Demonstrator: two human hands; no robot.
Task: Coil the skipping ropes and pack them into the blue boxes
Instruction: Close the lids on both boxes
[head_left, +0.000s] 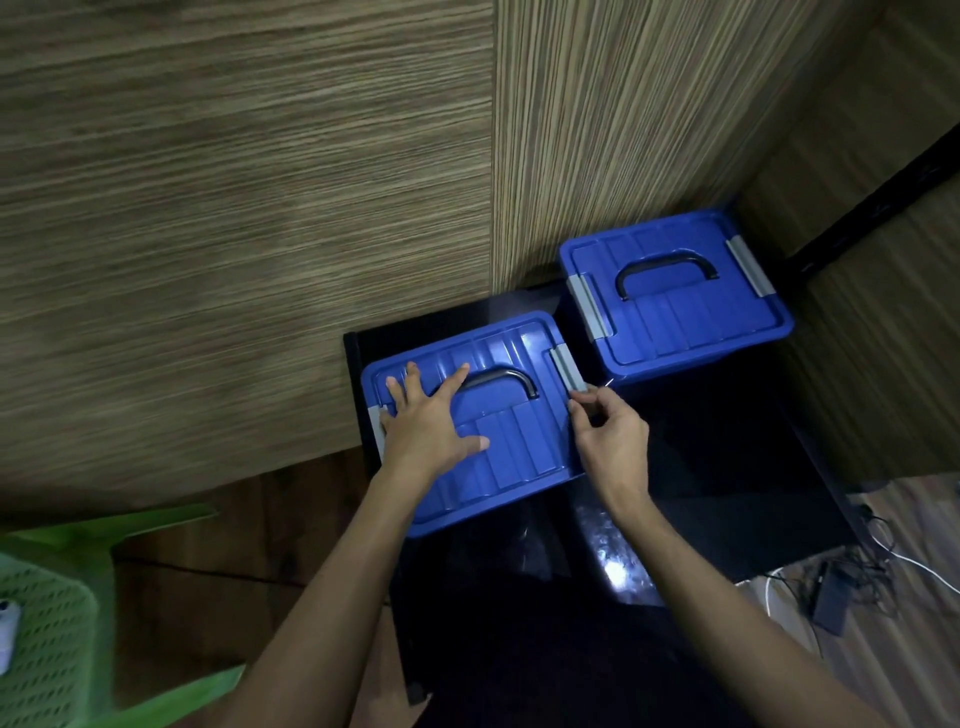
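Observation:
Two blue boxes with lids on stand on a glossy black table. The near blue box has a black handle and grey side latches. My left hand lies flat on its lid with spread fingers, over the handle's left end. My right hand is at the box's right edge, its fingertips pinching at the lower end of the grey right latch. The far blue box sits in the corner with both grey latches down. No skipping rope shows.
Wood-grain wall panels rise behind and to the right of the table. A green perforated plastic chair stands at lower left. Cables and a black power adapter lie on the floor at lower right.

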